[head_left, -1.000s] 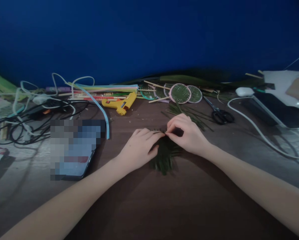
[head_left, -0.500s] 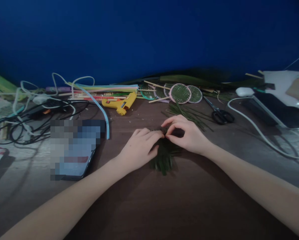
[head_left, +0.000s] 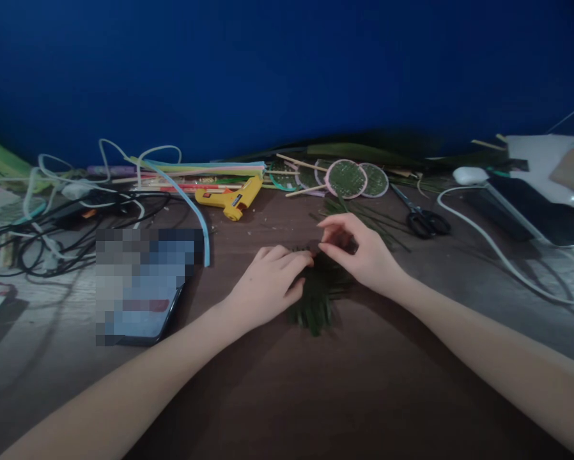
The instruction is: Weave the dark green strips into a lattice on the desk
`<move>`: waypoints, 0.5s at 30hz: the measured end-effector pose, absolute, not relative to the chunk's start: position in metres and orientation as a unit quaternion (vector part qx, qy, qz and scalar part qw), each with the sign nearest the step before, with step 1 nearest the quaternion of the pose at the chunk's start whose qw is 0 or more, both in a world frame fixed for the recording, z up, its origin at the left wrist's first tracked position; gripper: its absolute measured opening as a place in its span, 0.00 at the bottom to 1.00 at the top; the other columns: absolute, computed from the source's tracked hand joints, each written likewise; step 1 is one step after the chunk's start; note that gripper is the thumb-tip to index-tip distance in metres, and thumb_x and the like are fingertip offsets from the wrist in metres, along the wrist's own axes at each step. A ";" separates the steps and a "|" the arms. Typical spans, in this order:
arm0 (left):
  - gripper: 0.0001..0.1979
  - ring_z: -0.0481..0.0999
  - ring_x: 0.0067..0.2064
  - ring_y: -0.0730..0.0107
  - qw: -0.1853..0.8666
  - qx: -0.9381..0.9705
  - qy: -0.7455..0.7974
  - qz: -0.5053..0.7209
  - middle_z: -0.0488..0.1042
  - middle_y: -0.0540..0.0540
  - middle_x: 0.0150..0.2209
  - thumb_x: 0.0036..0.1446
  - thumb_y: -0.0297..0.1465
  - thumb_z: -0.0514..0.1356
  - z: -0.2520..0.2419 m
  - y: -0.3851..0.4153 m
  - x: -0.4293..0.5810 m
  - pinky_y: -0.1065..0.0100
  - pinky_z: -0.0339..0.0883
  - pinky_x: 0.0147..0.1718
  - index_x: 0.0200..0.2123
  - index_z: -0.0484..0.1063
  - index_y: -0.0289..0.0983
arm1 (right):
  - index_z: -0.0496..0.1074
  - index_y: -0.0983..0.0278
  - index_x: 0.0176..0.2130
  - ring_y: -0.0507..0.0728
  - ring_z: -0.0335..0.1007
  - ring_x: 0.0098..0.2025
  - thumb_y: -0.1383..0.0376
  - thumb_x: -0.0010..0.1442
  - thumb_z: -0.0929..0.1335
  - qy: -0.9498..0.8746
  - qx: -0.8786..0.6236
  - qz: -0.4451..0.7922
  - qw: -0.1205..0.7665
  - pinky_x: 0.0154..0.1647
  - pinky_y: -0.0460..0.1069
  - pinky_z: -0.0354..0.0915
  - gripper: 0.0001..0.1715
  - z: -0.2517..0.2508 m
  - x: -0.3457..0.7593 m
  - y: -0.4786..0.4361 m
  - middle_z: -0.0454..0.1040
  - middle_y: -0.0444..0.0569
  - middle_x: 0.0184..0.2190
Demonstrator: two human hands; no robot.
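A small woven piece of dark green leaf strips (head_left: pixel 318 300) lies on the brown table, its loose strip ends fanning toward me. My left hand (head_left: pixel 270 281) rests over its left side, with curled fingers and thumb holding it down. My right hand (head_left: pixel 358 249) hovers at its upper right edge. Thumb and index fingertip are apart there, and I see nothing between them. The fingers cover part of the weave. Loose narrow green strips (head_left: pixel 378 223) lie just beyond my right hand.
A yellow glue gun (head_left: pixel 234 199), round green discs with pink rims on sticks (head_left: pixel 346 179) and black-handled scissors (head_left: pixel 426 223) lie farther back. On the left are a phone (head_left: pixel 157 287) and tangled cables (head_left: pixel 42 236). A white cable (head_left: pixel 498 255) and a dark tablet-like device (head_left: pixel 541 211) are at right.
My right hand has lifted slightly up and away from the weave, its thumb and index finger parting from the strips. My left hand has stayed in place.
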State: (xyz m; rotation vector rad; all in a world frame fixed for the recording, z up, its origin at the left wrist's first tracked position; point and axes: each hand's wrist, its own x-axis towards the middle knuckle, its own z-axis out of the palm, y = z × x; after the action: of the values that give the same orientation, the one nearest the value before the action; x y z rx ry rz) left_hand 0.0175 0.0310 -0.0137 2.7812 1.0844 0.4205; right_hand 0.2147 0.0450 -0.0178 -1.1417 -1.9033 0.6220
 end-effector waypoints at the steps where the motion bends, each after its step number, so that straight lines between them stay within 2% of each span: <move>1: 0.12 0.67 0.44 0.65 0.064 0.921 0.356 0.141 0.72 0.48 0.48 0.57 0.26 0.51 -0.014 0.031 0.017 0.62 0.59 0.42 0.45 0.64 0.37 | 0.62 0.60 0.44 0.51 0.65 0.30 0.70 0.54 0.65 -0.750 -0.459 0.246 0.407 0.31 0.48 0.62 0.17 -0.019 0.215 0.046 0.68 0.42 0.29; 5: 0.12 0.68 0.45 0.65 0.063 0.922 0.350 0.151 0.71 0.47 0.49 0.57 0.26 0.51 -0.015 0.030 0.017 0.62 0.60 0.44 0.45 0.64 0.37 | 0.62 0.61 0.45 0.51 0.63 0.29 0.74 0.51 0.63 -0.768 -0.460 0.231 0.380 0.30 0.48 0.60 0.21 -0.020 0.216 0.047 0.66 0.44 0.31; 8: 0.10 0.68 0.45 0.65 0.054 0.922 0.350 0.157 0.71 0.46 0.49 0.57 0.27 0.51 -0.015 0.030 0.016 0.62 0.61 0.44 0.43 0.66 0.37 | 0.66 0.61 0.40 0.51 0.62 0.31 0.76 0.49 0.62 -0.796 -0.449 0.207 0.350 0.30 0.47 0.60 0.19 -0.019 0.216 0.047 0.65 0.46 0.34; 11: 0.11 0.68 0.45 0.65 0.043 0.922 0.349 0.159 0.72 0.45 0.47 0.58 0.27 0.51 -0.014 0.030 0.016 0.62 0.62 0.45 0.44 0.66 0.36 | 0.66 0.62 0.35 0.52 0.62 0.33 0.77 0.48 0.62 -0.799 -0.450 0.201 0.343 0.31 0.48 0.60 0.15 -0.018 0.215 0.047 0.65 0.46 0.31; 15: 0.15 0.68 0.46 0.65 0.039 0.925 0.344 0.157 0.72 0.46 0.47 0.59 0.27 0.50 -0.015 0.030 0.015 0.62 0.61 0.46 0.48 0.66 0.36 | 0.66 0.62 0.34 0.53 0.63 0.33 0.76 0.48 0.64 -0.794 -0.460 0.205 0.340 0.33 0.49 0.61 0.13 -0.017 0.214 0.047 0.67 0.45 0.28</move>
State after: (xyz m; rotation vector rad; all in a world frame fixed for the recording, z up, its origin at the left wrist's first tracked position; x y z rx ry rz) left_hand 0.0154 0.0300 -0.0151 2.8354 1.0538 0.4797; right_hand 0.2142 0.0474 -0.0174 -1.1988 -2.0671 0.5340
